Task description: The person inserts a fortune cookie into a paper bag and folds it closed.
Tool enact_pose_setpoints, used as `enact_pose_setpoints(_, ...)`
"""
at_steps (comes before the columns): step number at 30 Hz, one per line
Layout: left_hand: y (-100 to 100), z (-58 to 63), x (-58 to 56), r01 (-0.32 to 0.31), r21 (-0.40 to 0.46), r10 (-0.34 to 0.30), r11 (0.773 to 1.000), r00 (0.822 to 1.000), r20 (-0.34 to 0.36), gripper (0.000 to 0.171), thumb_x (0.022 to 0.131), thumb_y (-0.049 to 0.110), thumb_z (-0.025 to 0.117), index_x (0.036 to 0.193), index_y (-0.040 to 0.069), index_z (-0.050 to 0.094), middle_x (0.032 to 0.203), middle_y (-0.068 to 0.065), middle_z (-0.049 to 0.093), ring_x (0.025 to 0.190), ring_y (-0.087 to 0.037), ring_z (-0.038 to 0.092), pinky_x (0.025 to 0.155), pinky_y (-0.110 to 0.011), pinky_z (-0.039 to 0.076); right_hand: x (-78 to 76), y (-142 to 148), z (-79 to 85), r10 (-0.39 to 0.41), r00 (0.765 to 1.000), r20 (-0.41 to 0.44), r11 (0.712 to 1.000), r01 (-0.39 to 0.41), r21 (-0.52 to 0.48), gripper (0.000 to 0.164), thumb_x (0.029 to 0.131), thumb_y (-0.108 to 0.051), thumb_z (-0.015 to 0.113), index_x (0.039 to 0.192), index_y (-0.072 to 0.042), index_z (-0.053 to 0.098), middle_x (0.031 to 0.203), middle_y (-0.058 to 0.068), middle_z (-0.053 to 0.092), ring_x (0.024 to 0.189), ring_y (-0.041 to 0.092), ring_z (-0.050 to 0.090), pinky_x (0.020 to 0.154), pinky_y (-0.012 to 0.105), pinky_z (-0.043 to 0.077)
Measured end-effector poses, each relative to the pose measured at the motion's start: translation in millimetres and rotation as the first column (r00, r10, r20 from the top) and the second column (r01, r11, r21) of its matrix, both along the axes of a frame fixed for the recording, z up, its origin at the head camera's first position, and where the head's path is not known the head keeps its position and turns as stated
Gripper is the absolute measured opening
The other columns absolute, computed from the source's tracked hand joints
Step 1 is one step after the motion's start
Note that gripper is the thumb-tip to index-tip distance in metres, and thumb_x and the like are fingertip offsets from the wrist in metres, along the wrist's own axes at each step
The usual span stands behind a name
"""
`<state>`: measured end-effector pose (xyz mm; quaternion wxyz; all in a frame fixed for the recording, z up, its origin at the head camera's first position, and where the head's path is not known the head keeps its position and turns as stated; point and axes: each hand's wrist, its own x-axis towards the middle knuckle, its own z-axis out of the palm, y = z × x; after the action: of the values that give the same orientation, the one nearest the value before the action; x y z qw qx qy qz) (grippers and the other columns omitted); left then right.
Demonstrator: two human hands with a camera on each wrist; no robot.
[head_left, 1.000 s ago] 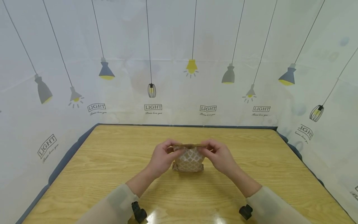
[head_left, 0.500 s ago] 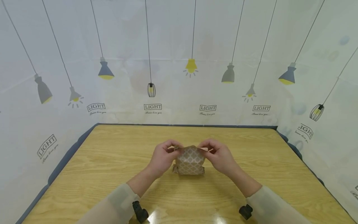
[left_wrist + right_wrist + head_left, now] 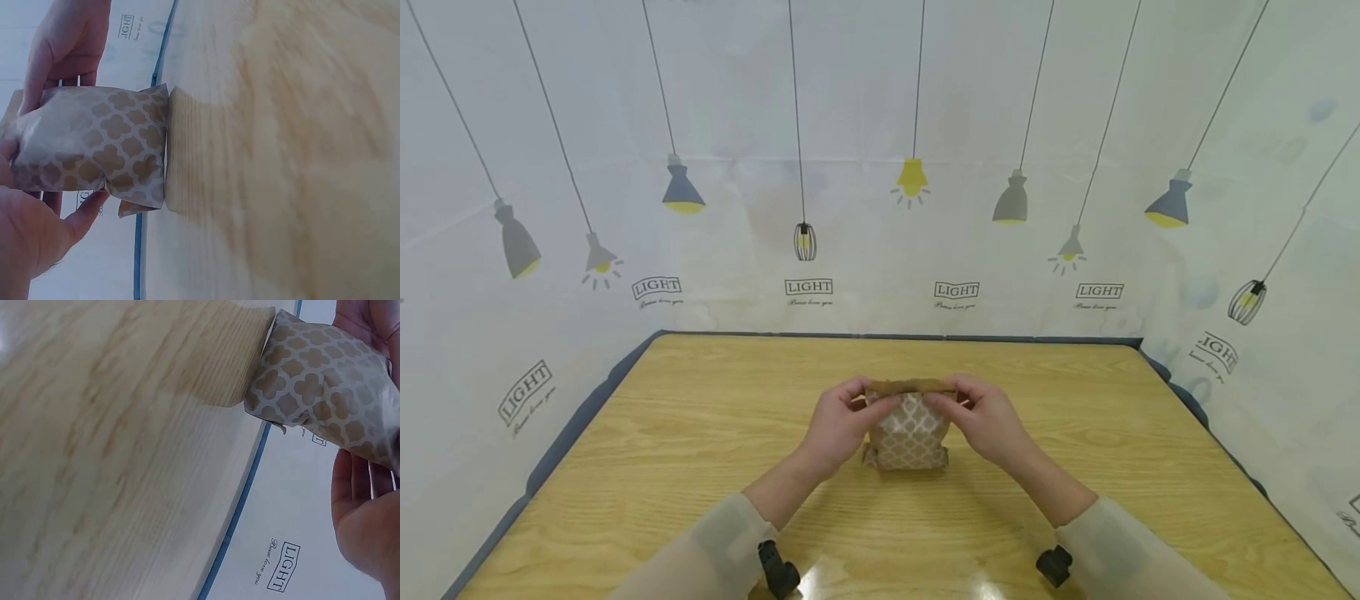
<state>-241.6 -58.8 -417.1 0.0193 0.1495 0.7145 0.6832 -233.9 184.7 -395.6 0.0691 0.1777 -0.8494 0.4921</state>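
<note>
A brown paper bag (image 3: 912, 437) with a white lattice pattern stands upright on the wooden table, in front of the person. Its top edge is folded over into a plain brown strip. At the top left corner the left hand (image 3: 837, 425) pinches the fold, thumb on the near face and fingers behind. The right hand (image 3: 992, 421) pinches the top right corner in the same way. Both wrist views show the bag (image 3: 106, 140) bulging in its middle, with creased lower corners. What the bag contains is hidden.
The wooden table (image 3: 700, 408) carries the bag near its middle. White sheets (image 3: 865, 100) printed with hanging lamps stand along the back and both sides. Black wrist cameras (image 3: 778, 571) sit below the sleeves.
The bag's top edge stood up loose half a second ago with the hands at its corners; now it is folded into a flat strip and both thumbs lie further inward on the bag.
</note>
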Motion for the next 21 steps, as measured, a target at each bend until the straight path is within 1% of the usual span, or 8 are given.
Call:
enact_pose_setpoints(2, 1.0, -1.2, -0.3, 0.019, 0.021, -0.019, 1.0, 1.0, 0.015, 0.025, 0.103, 0.023, 0.079, 0.126, 0.011, 0.079, 0.12, -0.005, 0.073, 0.096, -0.013, 0.066, 0.078, -0.027, 0.055, -0.4, -0.2, -0.8, 0.006, 1.0, 0.015, 1.0, -0.006, -0.018, 0.015, 0.105, -0.026, 0.077, 0.112, -0.013, 0.081, 0.086, 0.005, 0.067, 0.074, 0.014, 0.057, 0.063, 0.026, 0.049)
enact_pose_setpoints(5, 3.2, -2.7, -0.9, 0.05, 0.058, -0.052, 0.997, 0.998, 0.037, 0.031, 0.102, 0.022, 0.08, 0.131, 0.01, 0.077, 0.128, -0.007, 0.075, 0.104, -0.014, 0.071, 0.084, -0.028, 0.06, -1.1, -0.6, -2.5, 0.028, 0.998, 0.06, 0.998, -0.024, -0.065, 0.017, 0.105, -0.028, 0.077, 0.114, -0.015, 0.081, 0.078, 0.003, 0.059, 0.065, 0.011, 0.046, 0.059, 0.025, 0.042)
enact_pose_setpoints(8, 5.0, -3.5, -2.0, 0.06, 0.085, -0.065, 0.995, 0.996, 0.062, 0.032, 0.103, 0.022, 0.08, 0.131, 0.009, 0.078, 0.124, -0.007, 0.078, 0.103, -0.014, 0.073, 0.084, -0.029, 0.062, -1.4, -1.2, -3.8, 0.037, 0.995, 0.097, 0.994, -0.027, -0.104, 0.019, 0.105, -0.03, 0.076, 0.113, -0.014, 0.082, 0.074, 0.002, 0.054, 0.061, 0.01, 0.039, 0.059, 0.025, 0.04)
enact_pose_setpoints(10, 5.8, -3.6, -3.0, 0.054, 0.099, -0.062, 0.994, 0.995, 0.079, 0.031, 0.104, 0.022, 0.079, 0.13, 0.007, 0.078, 0.12, -0.006, 0.079, 0.102, -0.014, 0.073, 0.084, -0.029, 0.063, -1.9, -1.4, -4.7, 0.03, 0.994, 0.106, 0.994, -0.018, -0.111, 0.021, 0.106, -0.029, 0.074, 0.112, -0.012, 0.084, 0.075, 0.003, 0.057, 0.062, 0.011, 0.039, 0.061, 0.025, 0.042)
enact_pose_setpoints(13, 6.2, -3.3, -3.9, 0.052, 0.119, -0.065, 0.992, 0.992, 0.107, 0.03, 0.104, 0.019, 0.077, 0.131, 0.006, 0.078, 0.119, -0.004, 0.079, 0.103, -0.013, 0.074, 0.086, -0.03, 0.064, -2.8, -1.1, -6.1, 0.018, 0.993, 0.117, 0.994, -0.005, -0.106, 0.022, 0.107, -0.028, 0.074, 0.112, -0.009, 0.084, 0.084, 0.006, 0.067, 0.068, 0.011, 0.043, 0.067, 0.026, 0.048)
enact_pose_setpoints(15, 6.2, -2.1, -3.6, 0.048, 0.126, -0.063, 0.991, 0.991, 0.12, 0.029, 0.105, 0.017, 0.076, 0.131, 0.004, 0.077, 0.119, -0.003, 0.078, 0.103, -0.013, 0.074, 0.087, -0.03, 0.063, -3.7, -0.8, -6.9, 0.021, 0.992, 0.125, 0.994, -0.007, -0.111, 0.022, 0.106, -0.027, 0.074, 0.113, -0.009, 0.085, 0.089, 0.009, 0.07, 0.07, 0.012, 0.045, 0.068, 0.027, 0.05)
enact_pose_setpoints(18, 5.8, -0.3, -2.6, 0.049, 0.139, -0.068, 0.989, 0.988, 0.137, 0.029, 0.105, 0.015, 0.075, 0.131, 0.002, 0.077, 0.117, -0.003, 0.078, 0.102, -0.013, 0.074, 0.087, -0.031, 0.063, -4.4, -0.2, -7.2, 0.038, 0.99, 0.134, 0.992, -0.021, -0.126, 0.021, 0.106, -0.025, 0.075, 0.113, -0.007, 0.085, 0.09, 0.01, 0.07, 0.072, 0.013, 0.047, 0.069, 0.028, 0.05)
enact_pose_setpoints(21, 3.7, -1.9, -3.2, 0.067, 0.147, -0.088, 0.987, 0.986, 0.144, 0.032, 0.105, 0.017, 0.075, 0.133, 0.002, 0.075, 0.114, -0.001, 0.078, 0.1, -0.013, 0.074, 0.086, -0.031, 0.063, -4.3, 0.7, -7.2, 0.035, 0.989, 0.145, 0.991, -0.015, -0.135, 0.022, 0.106, -0.027, 0.075, 0.113, -0.008, 0.085, 0.086, 0.006, 0.068, 0.069, 0.012, 0.044, 0.066, 0.026, 0.048)
